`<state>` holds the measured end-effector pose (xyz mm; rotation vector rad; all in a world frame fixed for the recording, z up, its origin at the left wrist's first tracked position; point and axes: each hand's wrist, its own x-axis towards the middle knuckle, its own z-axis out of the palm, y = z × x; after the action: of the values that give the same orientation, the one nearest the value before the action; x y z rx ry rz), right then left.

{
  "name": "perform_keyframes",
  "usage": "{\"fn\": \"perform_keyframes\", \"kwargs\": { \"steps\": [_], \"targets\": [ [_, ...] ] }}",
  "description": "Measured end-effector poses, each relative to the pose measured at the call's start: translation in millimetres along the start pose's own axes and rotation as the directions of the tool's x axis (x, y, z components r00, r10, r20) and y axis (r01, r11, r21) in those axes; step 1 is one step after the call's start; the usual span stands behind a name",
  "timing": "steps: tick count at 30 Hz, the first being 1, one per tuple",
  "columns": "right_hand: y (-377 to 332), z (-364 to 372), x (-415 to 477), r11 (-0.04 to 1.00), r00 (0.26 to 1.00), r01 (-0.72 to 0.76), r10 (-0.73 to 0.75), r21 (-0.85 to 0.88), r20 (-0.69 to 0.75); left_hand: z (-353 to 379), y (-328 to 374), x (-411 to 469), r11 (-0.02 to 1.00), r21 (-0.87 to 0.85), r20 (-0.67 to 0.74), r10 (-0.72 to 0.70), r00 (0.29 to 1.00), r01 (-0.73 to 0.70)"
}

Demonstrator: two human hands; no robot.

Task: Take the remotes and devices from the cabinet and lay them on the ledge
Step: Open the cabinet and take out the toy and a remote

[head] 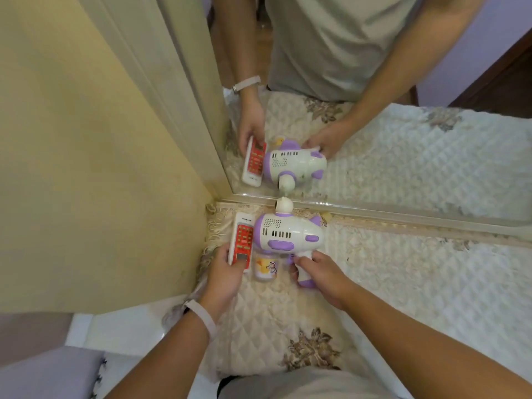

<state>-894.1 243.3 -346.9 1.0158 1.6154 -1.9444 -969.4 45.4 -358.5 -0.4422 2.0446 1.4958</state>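
A white remote (241, 240) with a red button panel lies on the quilted ledge cover (388, 269) by the yellow wall, and my left hand (223, 279) grips its near end. To its right lies a white and purple gun-shaped toy device (288, 233), its nozzle touching the mirror's base. My right hand (322, 276) is closed around the toy's handle. Between the two hands stands a small clear bottle (266, 269) with a cartoon label.
A mirror (403, 154) runs along the back of the ledge and repeats the hands and objects. A yellow wall panel (86, 168) closes off the left side. The quilted cover stretches away to the right. White floor shows at lower left.
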Motion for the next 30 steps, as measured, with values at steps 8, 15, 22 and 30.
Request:
{"fn": "perform_keyframes", "kwargs": {
  "steps": [8,15,22,30],
  "targets": [
    [1.8,-14.8,-15.2,0.893,0.979,0.180,-0.203,-0.412,-0.013,-4.6,-1.4,-27.4,0.953,0.243,-0.086,0.206,0.975,-0.180],
    [1.4,-38.7,-54.1,0.741,0.945,0.306,-0.314,-0.598,0.094,3.9,0.7,-89.6,0.911,0.361,-0.142,0.265,0.954,-0.199],
    [1.8,-70.4,-87.0,0.352,0.810,0.537,-0.468,-0.766,0.353,31.6,-4.9,-173.3,0.807,0.562,-0.197,0.341,0.919,-0.179],
    [13.0,-69.1,-112.5,-0.243,0.500,0.736,-0.434,-0.632,0.749,55.3,-40.1,-256.8,0.550,0.833,-0.227,0.444,0.867,-0.063]
  ]
}}
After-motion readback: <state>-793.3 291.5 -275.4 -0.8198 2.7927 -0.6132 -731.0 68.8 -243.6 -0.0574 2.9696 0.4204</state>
